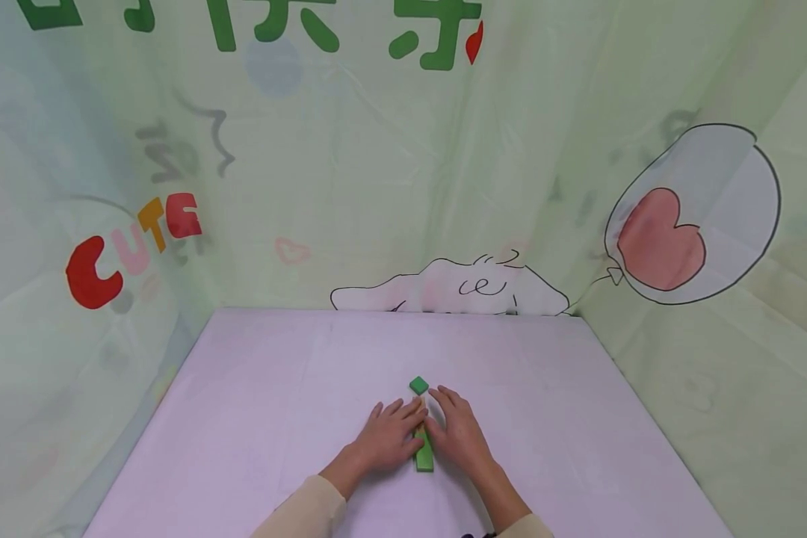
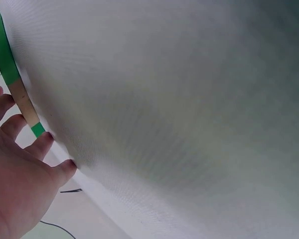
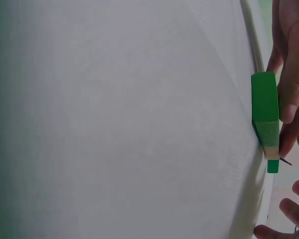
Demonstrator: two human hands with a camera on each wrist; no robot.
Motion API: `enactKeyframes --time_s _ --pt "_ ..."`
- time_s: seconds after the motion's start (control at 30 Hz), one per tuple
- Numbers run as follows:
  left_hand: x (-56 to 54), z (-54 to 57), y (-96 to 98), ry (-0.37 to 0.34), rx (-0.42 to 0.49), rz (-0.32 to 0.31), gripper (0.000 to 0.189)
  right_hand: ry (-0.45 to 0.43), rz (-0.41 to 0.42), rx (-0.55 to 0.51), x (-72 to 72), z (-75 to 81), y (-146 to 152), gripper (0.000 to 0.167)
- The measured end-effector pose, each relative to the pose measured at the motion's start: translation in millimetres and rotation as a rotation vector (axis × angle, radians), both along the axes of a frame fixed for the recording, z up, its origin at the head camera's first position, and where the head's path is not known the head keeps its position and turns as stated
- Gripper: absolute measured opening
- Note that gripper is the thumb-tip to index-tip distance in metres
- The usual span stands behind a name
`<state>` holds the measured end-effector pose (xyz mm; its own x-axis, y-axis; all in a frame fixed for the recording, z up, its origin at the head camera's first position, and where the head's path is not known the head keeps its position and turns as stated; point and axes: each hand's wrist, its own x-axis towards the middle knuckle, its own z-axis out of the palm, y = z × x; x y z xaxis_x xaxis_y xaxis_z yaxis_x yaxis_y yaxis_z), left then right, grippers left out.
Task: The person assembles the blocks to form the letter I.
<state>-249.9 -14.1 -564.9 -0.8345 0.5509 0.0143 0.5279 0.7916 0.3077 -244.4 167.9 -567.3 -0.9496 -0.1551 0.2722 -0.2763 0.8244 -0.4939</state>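
Observation:
A short row of blocks lies in the middle of the table. In the head view, a long green block (image 1: 424, 456) forms its near end, and a small green block (image 1: 419, 385) sits turned like a diamond at the far end. Between them is a wood-coloured block (image 2: 24, 102), largely covered by fingers in the head view. My left hand (image 1: 386, 439) reaches over the row from the left, fingers extended across its middle and thumb at the long green block. On the other side my right hand (image 1: 459, 433) lies along the row, fingers loosely extended, fingertips near the small green block.
The blocks and hands are on a pale lilac table (image 1: 296, 373). Light green printed curtains (image 1: 390, 164) stand behind it and along both sides, one with a balloon drawing (image 1: 733, 202). A dark object (image 1: 480, 535) shows at the bottom edge beside the right sleeve.

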Motion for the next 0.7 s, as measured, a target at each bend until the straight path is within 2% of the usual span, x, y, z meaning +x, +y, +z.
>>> enactKeyframes --time_s 0.7 --pt "-0.4 -1.4 0.1 -0.013 0.000 0.006 0.052 -0.026 -0.024 0.004 -8.6 2.6 -3.1 0.053"
